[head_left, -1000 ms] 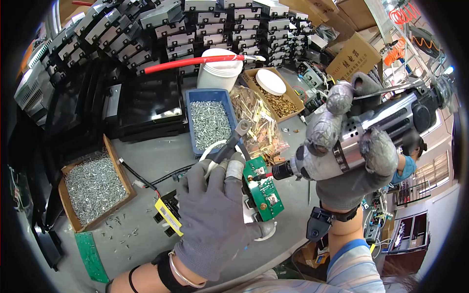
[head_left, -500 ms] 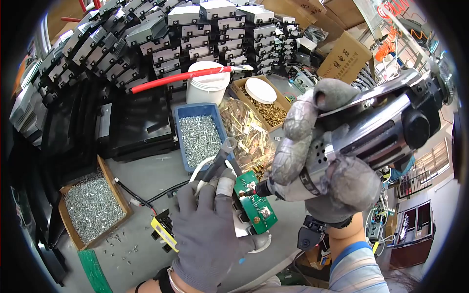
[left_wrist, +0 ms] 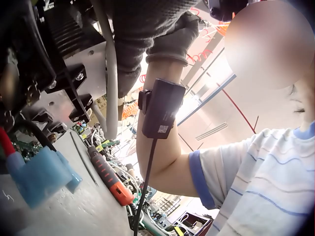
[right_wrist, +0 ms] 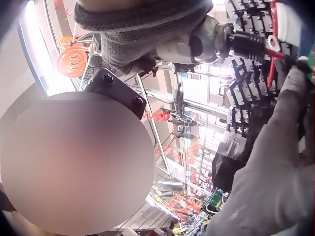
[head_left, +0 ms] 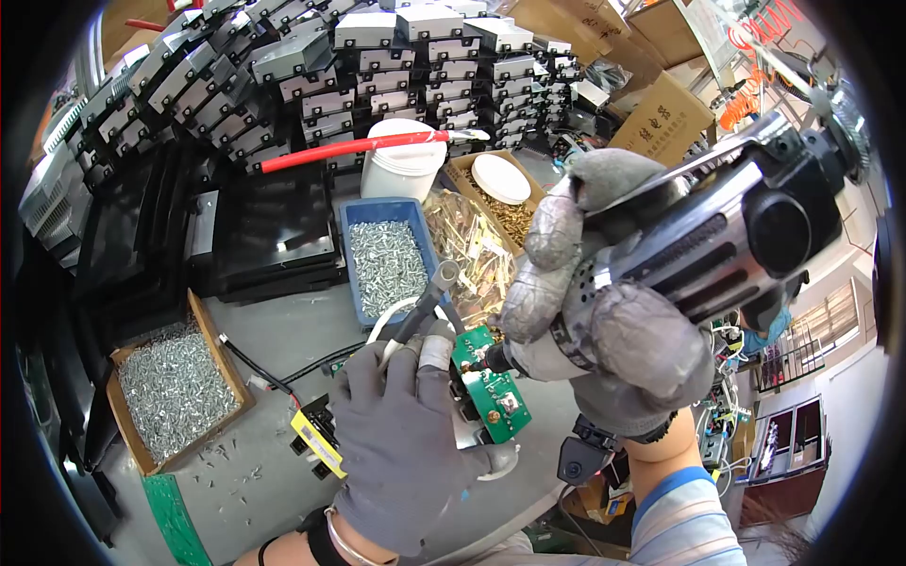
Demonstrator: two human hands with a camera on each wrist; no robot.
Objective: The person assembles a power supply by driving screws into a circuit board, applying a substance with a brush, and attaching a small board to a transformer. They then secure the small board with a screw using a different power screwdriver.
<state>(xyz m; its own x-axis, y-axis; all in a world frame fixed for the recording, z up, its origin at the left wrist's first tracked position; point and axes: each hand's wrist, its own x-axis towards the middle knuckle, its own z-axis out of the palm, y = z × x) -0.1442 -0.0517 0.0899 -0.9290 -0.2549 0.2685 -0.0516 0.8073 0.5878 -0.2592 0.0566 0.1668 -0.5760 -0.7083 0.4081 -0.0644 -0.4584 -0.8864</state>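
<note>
My gloved right hand (head_left: 623, 325) grips a silver power screwdriver (head_left: 717, 236), tilted, its nose over the green circuit board (head_left: 500, 415). In the right wrist view, the red bit (right_wrist: 273, 53) sticks out of the black ribbed nose (right_wrist: 246, 45). On the assembly that carries the board, my gloved left hand (head_left: 401, 448) holds it with fingers along the far left side and thumb at the near edge. A dark cable with a ring terminal (head_left: 445, 274) rises past the left fingertips, beside a white wire (head_left: 382, 325). The palm hides much of the assembly.
Left are a cardboard tray of screws (head_left: 179, 391), a yellow-labelled part (head_left: 316, 441) and a green board (head_left: 176, 519). Behind stand a blue bin of screws (head_left: 387, 269), a white bucket (head_left: 401, 170) with a red cable (head_left: 354, 151) across it, and stacked metal housings (head_left: 377, 75).
The right hand and screwdriver have moved left and tilted more, and less of the bit shows now. The left hand keeps its hold on the assembly. The head view has shifted slightly.
</note>
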